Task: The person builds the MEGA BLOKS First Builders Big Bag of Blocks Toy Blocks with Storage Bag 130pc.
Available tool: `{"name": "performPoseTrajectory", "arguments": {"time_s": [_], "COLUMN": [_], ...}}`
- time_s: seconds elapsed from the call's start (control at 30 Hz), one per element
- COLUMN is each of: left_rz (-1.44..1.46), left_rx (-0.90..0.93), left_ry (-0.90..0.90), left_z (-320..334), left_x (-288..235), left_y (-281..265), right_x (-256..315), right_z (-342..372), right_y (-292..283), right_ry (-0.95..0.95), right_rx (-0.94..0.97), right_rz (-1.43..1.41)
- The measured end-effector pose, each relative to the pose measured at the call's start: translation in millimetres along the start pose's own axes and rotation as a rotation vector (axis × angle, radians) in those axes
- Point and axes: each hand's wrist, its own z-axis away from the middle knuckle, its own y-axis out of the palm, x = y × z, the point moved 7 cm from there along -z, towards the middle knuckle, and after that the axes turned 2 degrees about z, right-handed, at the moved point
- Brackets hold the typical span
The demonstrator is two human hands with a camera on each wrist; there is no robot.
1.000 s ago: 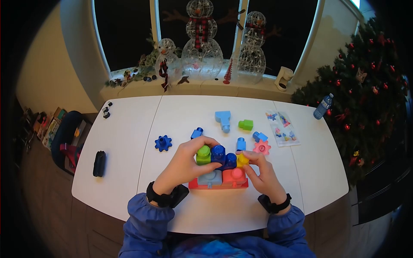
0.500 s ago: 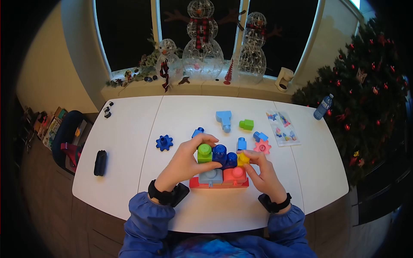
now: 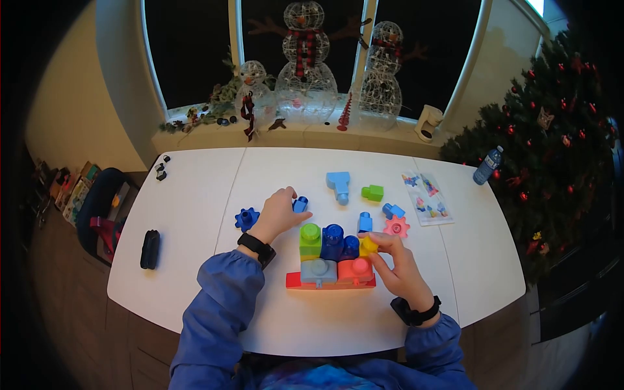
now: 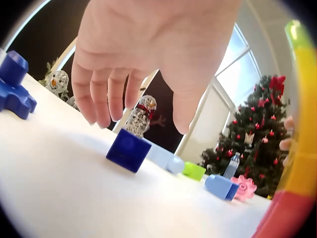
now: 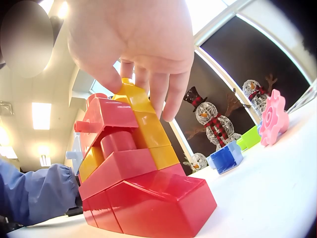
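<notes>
A stack of toy building blocks stands before me on a red boat-shaped base [image 5: 158, 198], with a lime block [image 3: 310, 242], dark blue blocks [image 3: 332, 242] and a yellow block [image 3: 368, 245] on top. My right hand [image 3: 398, 266] pinches that yellow block at the stack's right end between thumb and fingers. Beyond the stack, my left hand [image 3: 276, 214] reaches over a loose blue block [image 4: 129, 151]. Its fingers [image 4: 100, 94] and thumb are spread above the block, with nothing held between them.
A dark blue gear [image 3: 247, 219] lies left of the left hand. Light blue blocks [image 3: 365, 222], a lime block [image 3: 372, 192] and a pink gear [image 3: 396, 226] lie behind the stack. A picture sheet [image 3: 427, 198], a bottle [image 3: 489, 165] and a black case [image 3: 150, 249] are farther out.
My left hand has let go of the stack's upper blocks and moved away and to the left, over the loose blue block. The right hand stays on the yellow block.
</notes>
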Motion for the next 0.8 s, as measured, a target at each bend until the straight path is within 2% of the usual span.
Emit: {"name": "performPoseTrajectory", "arguments": {"time_s": [0.1,0.23,0.37,0.43,0.53,0.63,0.7,0.8], "left_rz": [-0.023,0.035,0.559,0.793,0.918,0.769,0.713,0.677], "left_rx": [0.037,0.016,-0.069,-0.067,-0.007,0.012,0.004,0.006], "left_ry": [0.011,-0.048,-0.01,0.022,0.267,0.4,0.431,0.427], "left_z": [-4,3,20,32,52,65,69,73], "left_x": [8,-4,-43,-71,-119,-148,-155,-157], "left_y": [7,-16,-63,-85,-103,-112,-109,-106], "right_x": [-1,0,9,22,48,71,73,73], "right_z": [1,1,-6,-18,-36,-60,-69,-72], "right_y": [-1,-1,-9,-20,-32,-27,-21,-18], "right_ry": [-0.001,0.01,0.017,-0.056,-0.113,-0.159,-0.18,-0.168], "right_rx": [0.002,0.002,0.053,0.011,-0.056,-0.077,-0.089,-0.048], "right_rz": [0.009,0.006,0.089,0.127,0.148,0.074,-0.011,0.057]}}
